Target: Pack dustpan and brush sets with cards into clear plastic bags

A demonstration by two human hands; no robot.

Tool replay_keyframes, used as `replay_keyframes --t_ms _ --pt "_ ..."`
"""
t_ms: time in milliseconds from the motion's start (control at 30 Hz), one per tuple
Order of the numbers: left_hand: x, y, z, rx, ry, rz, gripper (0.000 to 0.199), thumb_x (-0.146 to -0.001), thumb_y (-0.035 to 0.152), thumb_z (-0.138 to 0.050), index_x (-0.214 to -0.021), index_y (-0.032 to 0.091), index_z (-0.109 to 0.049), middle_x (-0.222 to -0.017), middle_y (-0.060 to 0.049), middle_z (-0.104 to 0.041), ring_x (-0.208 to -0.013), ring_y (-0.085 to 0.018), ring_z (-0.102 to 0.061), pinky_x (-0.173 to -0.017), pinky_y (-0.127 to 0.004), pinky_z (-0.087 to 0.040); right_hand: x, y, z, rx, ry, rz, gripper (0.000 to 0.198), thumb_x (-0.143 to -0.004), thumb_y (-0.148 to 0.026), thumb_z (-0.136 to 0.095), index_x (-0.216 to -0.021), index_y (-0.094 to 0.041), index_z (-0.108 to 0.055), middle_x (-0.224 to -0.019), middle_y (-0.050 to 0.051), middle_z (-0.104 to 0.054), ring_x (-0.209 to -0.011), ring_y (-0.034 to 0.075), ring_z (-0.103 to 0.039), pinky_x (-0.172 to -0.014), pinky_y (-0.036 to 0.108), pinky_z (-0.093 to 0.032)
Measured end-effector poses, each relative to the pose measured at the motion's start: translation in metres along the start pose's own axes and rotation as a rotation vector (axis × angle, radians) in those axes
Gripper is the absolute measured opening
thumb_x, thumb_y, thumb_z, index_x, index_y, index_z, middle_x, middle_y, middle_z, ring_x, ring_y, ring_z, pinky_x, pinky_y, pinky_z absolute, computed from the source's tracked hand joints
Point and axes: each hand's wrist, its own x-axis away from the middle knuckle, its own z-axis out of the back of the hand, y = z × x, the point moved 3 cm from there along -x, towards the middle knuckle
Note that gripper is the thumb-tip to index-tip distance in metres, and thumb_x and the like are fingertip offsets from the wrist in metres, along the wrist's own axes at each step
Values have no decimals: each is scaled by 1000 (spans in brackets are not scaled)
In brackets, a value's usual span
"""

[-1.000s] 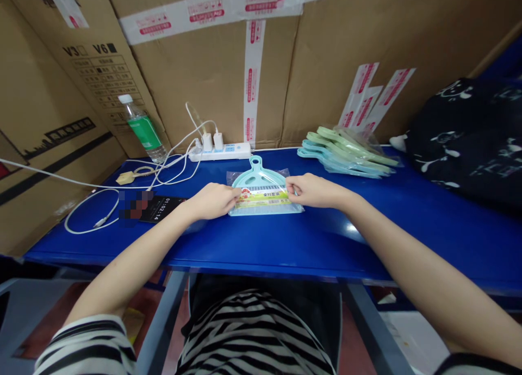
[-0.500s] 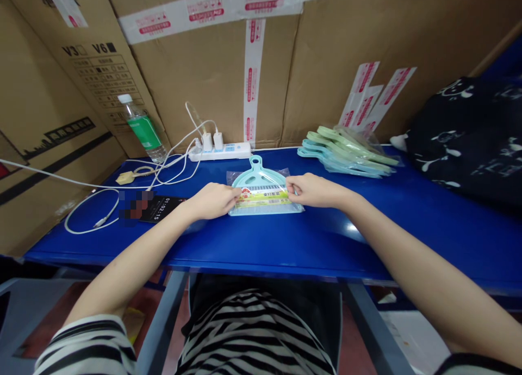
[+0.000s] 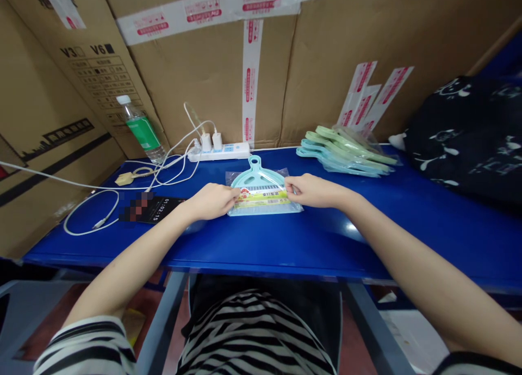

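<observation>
Large sheets of cardboard (image 3: 196, 75), strapped with red-and-white tape, stand behind a blue tabletop (image 3: 285, 244). With the wrapped dustpan as the clock's centre and straight ahead as 12, a dark cloth bundle (image 3: 468, 135) with a white print sits between 2 and 3 o'clock. A pile of green and blue dustpans (image 3: 346, 153), also in clear plastic, lies at 2 o'clock. The pale blue dustpan (image 3: 267, 174) itself lies flat in front of the person, its handle toward 12. A bottle (image 3: 143, 133) leans at 10 o'clock, and a white power strip (image 3: 220, 153) lies at 11. The person's left hand (image 3: 216, 200) is at 9 o'clock, fingers bent onto the plastic wrapper (image 3: 232, 177); whether it grips cannot be told. The right hand (image 3: 312, 190), at 3 o'clock, is curled closed on the wrapper's edge. Beyond the left hand at 9 o'clock, a phone (image 3: 162, 207) shows 01:02:15. A yellow-green label (image 3: 261, 197) spans the dustpan between both hands. Two small chargers (image 3: 211, 141) stand plugged into the strip.
</observation>
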Motion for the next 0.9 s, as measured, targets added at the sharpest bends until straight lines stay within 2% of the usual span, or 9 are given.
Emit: replay_keyframes --t_ms 400,600,900 --pt "0 1 2 -22 -37 6 24 -94 19 -33 -87 18 -56 -84 -5 -70 -73 -20 -65 -56 -28 -37 1 -2 2 -7 -14 -4 13 -79 -18 -47 -69 -23 -40 -63 1 -56 -59 15 -51 -56 26 -33" --pt "0 2 2 -21 -45 16 26 -95 20 -32 -86 18 -57 -78 -4 -68 -71 -19 -65 -57 -27 -39 0 -2 1 -8 -27 -9 15 -82 -18 -45 -70 -23 -39 -65 1 -57 -59 15 -51 -56 26 -33" --pt "0 2 3 -22 -58 30 25 -94 20 -33 -86 18 -57 -80 -4 -69 -73 -20 -65 -59 -28 -40 1 -2 1 7 -25 0 16 -83 -17 -44 -70 -23 -38 -64 1 -56 -58 14 -50 -56 26 -33"
